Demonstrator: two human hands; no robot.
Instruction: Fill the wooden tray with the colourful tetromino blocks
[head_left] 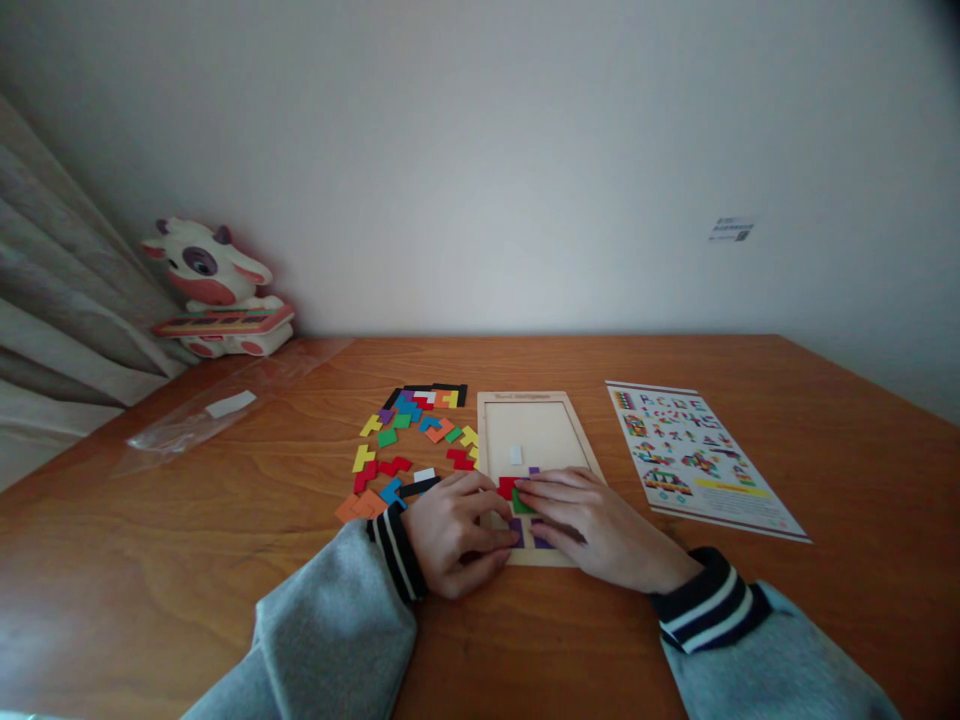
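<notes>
A pale wooden puzzle tray point(536, 435) lies on the table with both of my hands over its near half. My left hand point(459, 535) rests on the tray's left edge, fingers bent, thumb and forefinger together at a purple puzzle piece point(517, 530). My right hand point(592, 520) lies across the pieces with its fingers stretched out, partly covering a green piece point(521, 502) and another purple piece point(540, 537). Beside the fingertips is a red piece point(507, 487). A small white piece point(515, 455) sits farther up in the tray.
Several loose coloured pieces point(394, 466) spread left of the tray. A printed pattern sheet point(697, 455) lies to the right. At the far left are a clear plastic bag point(180, 432) and a cow-shaped toy keyboard point(225, 320), near a curtain point(52, 330). A wall stands behind the table.
</notes>
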